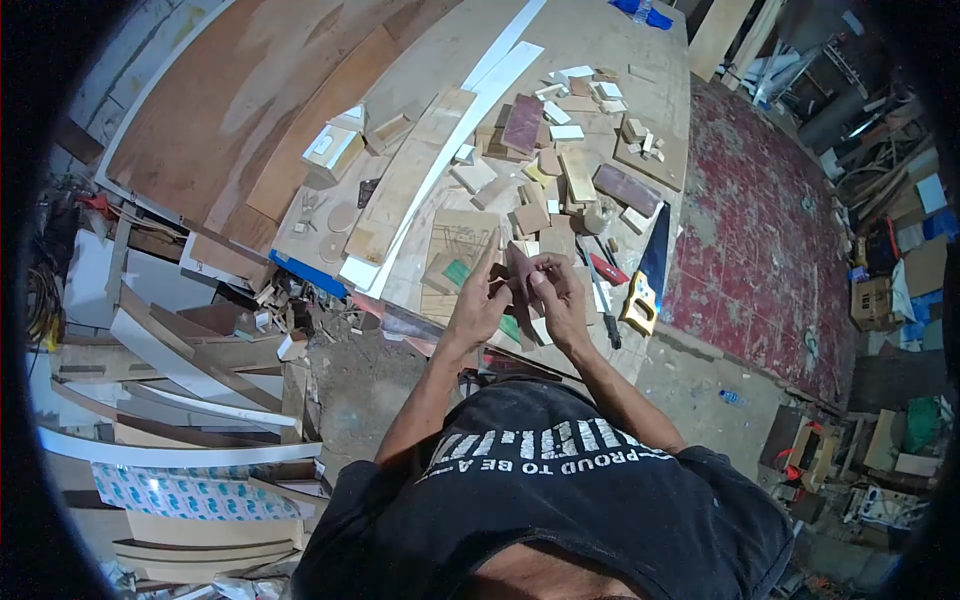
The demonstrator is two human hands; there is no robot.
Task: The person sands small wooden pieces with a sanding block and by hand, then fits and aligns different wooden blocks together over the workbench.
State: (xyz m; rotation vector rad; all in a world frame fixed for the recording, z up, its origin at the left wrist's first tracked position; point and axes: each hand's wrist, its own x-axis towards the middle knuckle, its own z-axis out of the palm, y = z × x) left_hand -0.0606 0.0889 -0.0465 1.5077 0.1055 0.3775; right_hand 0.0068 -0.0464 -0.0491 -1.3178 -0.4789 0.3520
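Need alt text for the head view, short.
A person's right hand pinches a thin reddish-brown piece, the left hand close beside it, over a worktable strewn with wooden blocks. A yellow-handled handsaw lies near the table's right edge.

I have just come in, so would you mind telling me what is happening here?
The right hand holds a reddish-brown piece near the table's close edge, with the left hand beside it. Wood blocks lie scattered beyond, and a yellow-handled saw rests to the right.
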